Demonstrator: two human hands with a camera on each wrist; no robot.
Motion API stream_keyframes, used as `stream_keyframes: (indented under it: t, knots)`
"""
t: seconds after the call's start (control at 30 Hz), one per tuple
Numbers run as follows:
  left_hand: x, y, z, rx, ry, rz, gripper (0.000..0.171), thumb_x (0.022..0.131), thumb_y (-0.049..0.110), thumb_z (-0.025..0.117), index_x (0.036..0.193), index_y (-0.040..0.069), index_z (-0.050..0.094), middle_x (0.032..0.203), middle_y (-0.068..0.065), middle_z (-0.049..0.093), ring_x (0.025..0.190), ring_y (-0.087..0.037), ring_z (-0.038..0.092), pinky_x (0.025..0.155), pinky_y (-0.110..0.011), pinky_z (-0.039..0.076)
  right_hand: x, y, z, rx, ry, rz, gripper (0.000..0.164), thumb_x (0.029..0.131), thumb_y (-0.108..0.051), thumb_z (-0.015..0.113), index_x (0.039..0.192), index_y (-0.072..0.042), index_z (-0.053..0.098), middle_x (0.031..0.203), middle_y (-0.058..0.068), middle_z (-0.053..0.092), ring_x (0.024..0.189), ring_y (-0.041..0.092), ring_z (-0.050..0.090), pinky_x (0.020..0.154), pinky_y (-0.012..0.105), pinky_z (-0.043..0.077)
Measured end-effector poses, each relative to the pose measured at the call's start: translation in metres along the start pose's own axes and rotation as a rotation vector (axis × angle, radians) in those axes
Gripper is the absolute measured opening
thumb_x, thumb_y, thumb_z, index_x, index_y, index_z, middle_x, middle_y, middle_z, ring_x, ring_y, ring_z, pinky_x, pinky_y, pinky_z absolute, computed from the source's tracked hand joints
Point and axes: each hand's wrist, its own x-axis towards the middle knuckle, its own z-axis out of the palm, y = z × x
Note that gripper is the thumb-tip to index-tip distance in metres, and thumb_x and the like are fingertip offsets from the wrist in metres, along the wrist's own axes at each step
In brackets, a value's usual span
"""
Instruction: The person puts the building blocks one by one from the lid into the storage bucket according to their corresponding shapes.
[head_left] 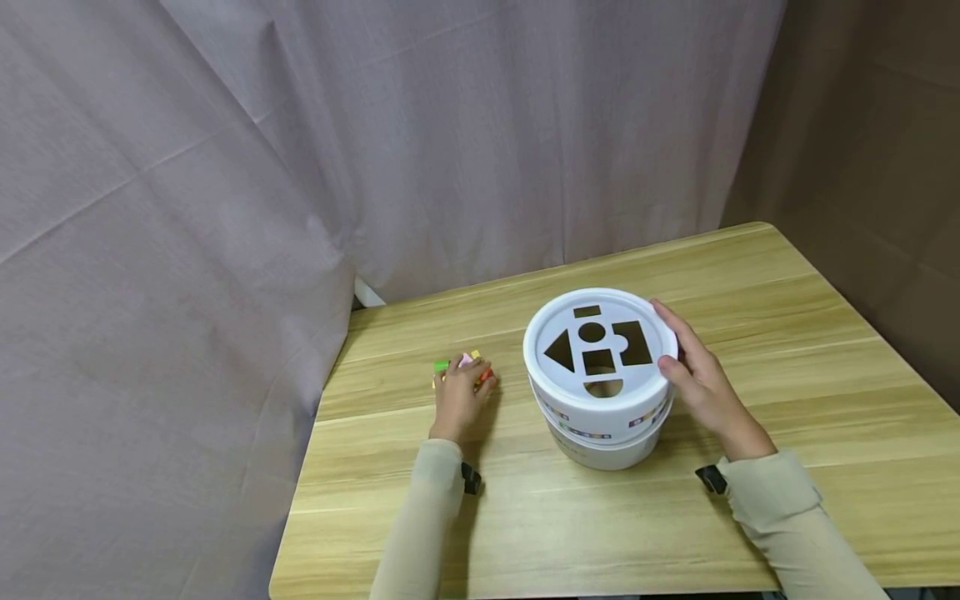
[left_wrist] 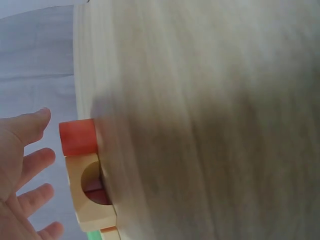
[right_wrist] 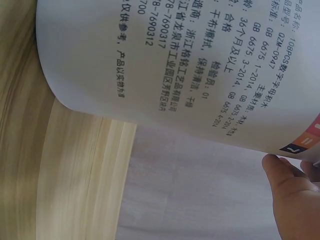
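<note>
A white round bucket (head_left: 603, 454) with printed text and coloured strips stands on the table. Its white lid (head_left: 555, 379) has cut-outs of several shapes, among them a triangle, a circle and a square. My right hand (head_left: 705, 387) holds the right side of the bucket at the rim, thumb on the near side, fingers farther back. To the left of the bucket, my left hand (head_left: 457, 404) reaches over a small group of coloured blocks. In the left wrist view its fingers are spread beside an orange block (left_wrist: 78, 137) and a wooden block with a round notch (left_wrist: 75, 172).
The wood-grain table (head_left: 795, 358) extends right of the bucket. A pale curtain (head_left: 465, 150) hangs along its back and left, and a brown one (head_left: 870, 167) on the right. A green block (head_left: 441, 366) lies at the far left of the group.
</note>
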Motion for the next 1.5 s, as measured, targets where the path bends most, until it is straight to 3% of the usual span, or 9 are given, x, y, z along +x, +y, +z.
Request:
stream_keyframes:
  t: [0.27, 0.5, 0.77, 1.1, 1.5]
  knots:
    - [0.001, 0.000, 0.007, 0.061, -0.011, 0.042, 0.026, 0.097, 0.026, 0.078, 0.120, 0.013, 0.080, 0.134, -0.007, 0.072, 0.140, -0.036, 0.054, 0.104, -0.068, 0.038, 0.000, 0.002, 0.000, 0.029, 0.010, -0.011, 0.066, 0.099, 0.003, 0.048, 0.164, -0.005, 0.035, 0.168, 0.014, 0.037, 0.149, 0.011, 0.040, 0.116, 0.018, 0.033]
    - [0.002, -0.002, 0.013, 0.081, 0.036, 0.055, 0.020, 0.096, 0.022, 0.080, 0.115, 0.015, 0.082, 0.126, -0.005, 0.076, 0.129, -0.028, 0.062, 0.101, -0.067, 0.040, -0.001, 0.001, 0.002, 0.036, 0.002, 0.003, 0.066, 0.100, 0.003, 0.048, 0.164, -0.006, 0.035, 0.168, 0.014, 0.036, 0.150, 0.012, 0.039, 0.116, 0.017, 0.032]
    - [0.000, 0.001, 0.008, 0.077, 0.047, 0.064, 0.018, 0.095, 0.023, 0.081, 0.111, 0.015, 0.083, 0.118, -0.003, 0.079, 0.126, -0.027, 0.064, 0.103, -0.067, 0.038, 0.000, 0.001, 0.001, 0.021, 0.006, 0.007, 0.066, 0.101, 0.002, 0.048, 0.164, -0.006, 0.035, 0.168, 0.013, 0.036, 0.149, 0.011, 0.039, 0.116, 0.017, 0.032]
    - [0.005, 0.015, -0.015, -0.012, 0.065, 0.066, 0.025, 0.094, 0.021, 0.079, 0.117, 0.014, 0.082, 0.124, -0.004, 0.077, 0.138, -0.030, 0.058, 0.111, -0.073, 0.030, 0.000, 0.000, 0.001, 0.023, 0.011, 0.003, 0.066, 0.100, 0.003, 0.047, 0.164, -0.006, 0.035, 0.168, 0.013, 0.037, 0.149, 0.011, 0.040, 0.116, 0.017, 0.032]
    - [0.017, 0.031, -0.047, -0.033, 0.155, 0.137, 0.027, 0.097, 0.024, 0.076, 0.121, 0.012, 0.081, 0.125, -0.005, 0.076, 0.136, -0.030, 0.059, 0.111, -0.072, 0.030, -0.001, 0.002, 0.001, 0.003, 0.009, 0.014, 0.066, 0.100, 0.002, 0.047, 0.165, -0.007, 0.035, 0.168, 0.012, 0.037, 0.148, 0.010, 0.040, 0.115, 0.017, 0.033]
